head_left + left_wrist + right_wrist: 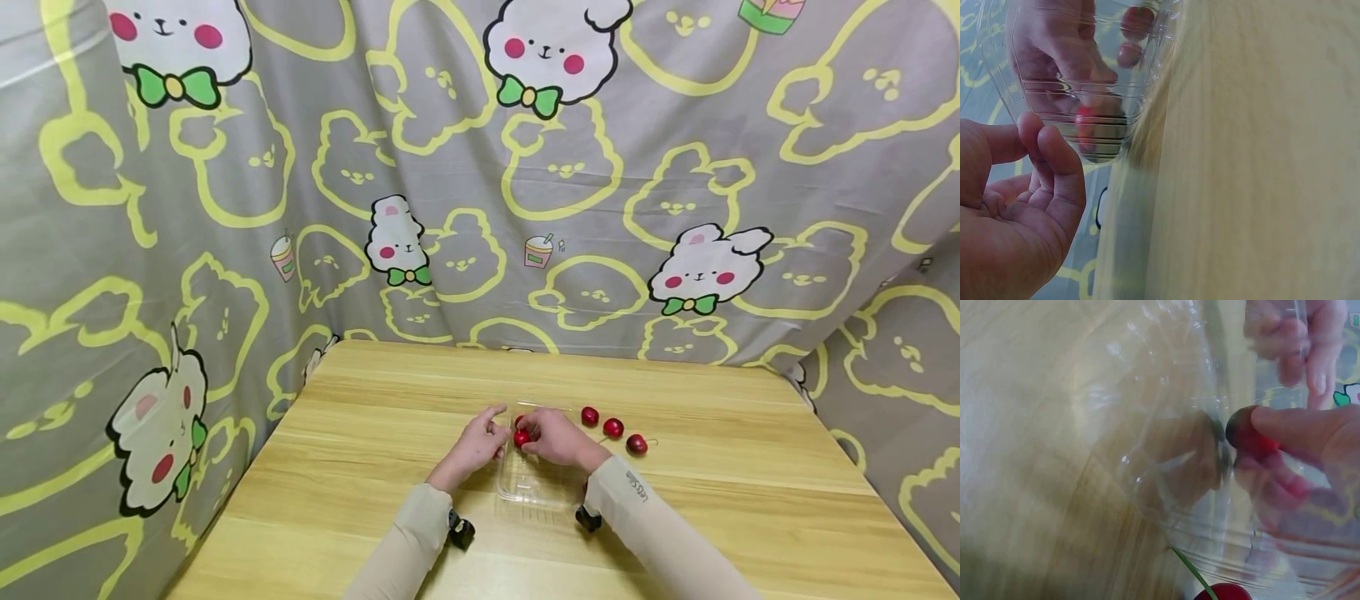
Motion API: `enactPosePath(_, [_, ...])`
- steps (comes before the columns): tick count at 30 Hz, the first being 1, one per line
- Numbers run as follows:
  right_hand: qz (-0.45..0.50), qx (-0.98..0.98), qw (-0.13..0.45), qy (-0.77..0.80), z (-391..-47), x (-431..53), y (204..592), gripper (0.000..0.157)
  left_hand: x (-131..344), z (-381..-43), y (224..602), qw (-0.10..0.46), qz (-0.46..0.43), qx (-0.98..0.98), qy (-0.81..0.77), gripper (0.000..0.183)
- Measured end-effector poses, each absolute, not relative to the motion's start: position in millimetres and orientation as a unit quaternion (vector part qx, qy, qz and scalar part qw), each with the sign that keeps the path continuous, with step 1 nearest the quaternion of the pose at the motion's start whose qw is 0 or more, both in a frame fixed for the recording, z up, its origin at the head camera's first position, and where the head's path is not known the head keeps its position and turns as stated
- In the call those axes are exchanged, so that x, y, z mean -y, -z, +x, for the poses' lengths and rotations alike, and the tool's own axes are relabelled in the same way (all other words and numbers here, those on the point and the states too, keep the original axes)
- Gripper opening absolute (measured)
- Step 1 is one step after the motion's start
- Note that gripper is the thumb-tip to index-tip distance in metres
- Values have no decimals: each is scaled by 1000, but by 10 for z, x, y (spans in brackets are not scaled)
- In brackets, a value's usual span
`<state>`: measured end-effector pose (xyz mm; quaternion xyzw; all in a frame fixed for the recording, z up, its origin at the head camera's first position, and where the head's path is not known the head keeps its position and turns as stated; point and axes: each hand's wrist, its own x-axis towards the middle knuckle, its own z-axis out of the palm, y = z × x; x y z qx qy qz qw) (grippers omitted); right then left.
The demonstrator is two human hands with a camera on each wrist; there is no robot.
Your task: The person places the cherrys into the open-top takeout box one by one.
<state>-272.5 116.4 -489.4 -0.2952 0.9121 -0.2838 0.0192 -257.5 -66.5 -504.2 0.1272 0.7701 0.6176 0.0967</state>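
Note:
In the head view my right hand reaches into a clear plastic container and pinches a red cherry between thumb and fingertips. The right wrist view shows this cherry under the thumb, low inside the clear walls. A second red cherry shows just behind it, partly covered by the fingers. My left hand is beside the container's left wall, its fingers loosely bent and holding no cherry. In the left wrist view the left fingertips overlap the container's rim.
To the right of the container, three dark red cherries lie in a slanting row on the wooden table: a far one, a middle one and a near one with a stem. A patterned grey curtain hangs behind the table.

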Motion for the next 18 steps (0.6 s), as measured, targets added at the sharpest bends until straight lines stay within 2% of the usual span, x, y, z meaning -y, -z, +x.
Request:
enactPosePath(8, [-313,-904,9,291,-2715,-1165,4878,22,672,-2582,5058,97,132,-773,-613,51])
enactPosePath(18, [-278,-916,5,288,-2737,-1153,4888,21,687,-2579,5059,103,124,-767,-621,53])
